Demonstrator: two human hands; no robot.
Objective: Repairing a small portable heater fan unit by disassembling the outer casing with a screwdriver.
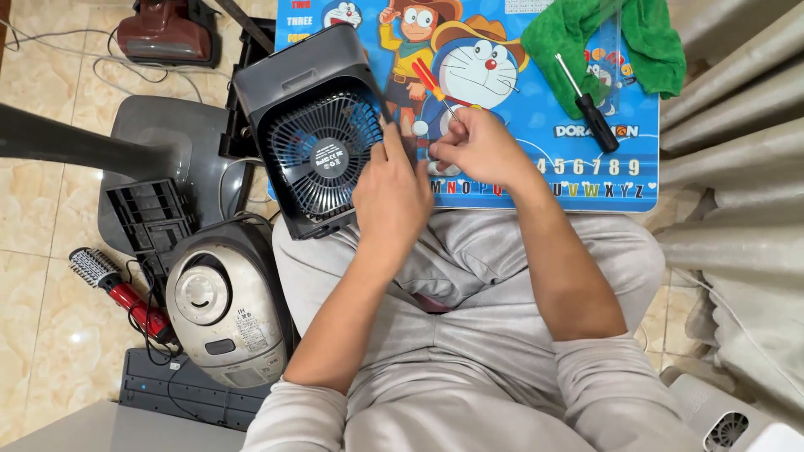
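Fan (314, 138), small, dark grey and boxy, is lying tilted with its round grille facing up. Blue blades are showing behind the black bars, and a little round label is sitting in the middle. It is leaning half on the person's lap and half on the blue cartoon table (544, 159), just under the fingers of the left hand.

Just past the right fingers, a black-handled screwdriver (586, 105) is lying on the table, and a green cloth (578, 33) is lying beyond it. On the floor, out past the left fingers, a silver rice cooker (226, 305) is sitting near a red hair brush (121, 293) and a dark fan base (167, 151). Nothing is getting in the way of the hands.

The left hand (389, 197) is pressing on the fan's edge, with its fingers (392, 138) nearly straight and close together. The right hand (477, 151) is curling its fingers (448, 155) tight around a red and yellow screwdriver (431, 84), which is sticking up just beside the fan's corner. The two hands are almost touching each other.
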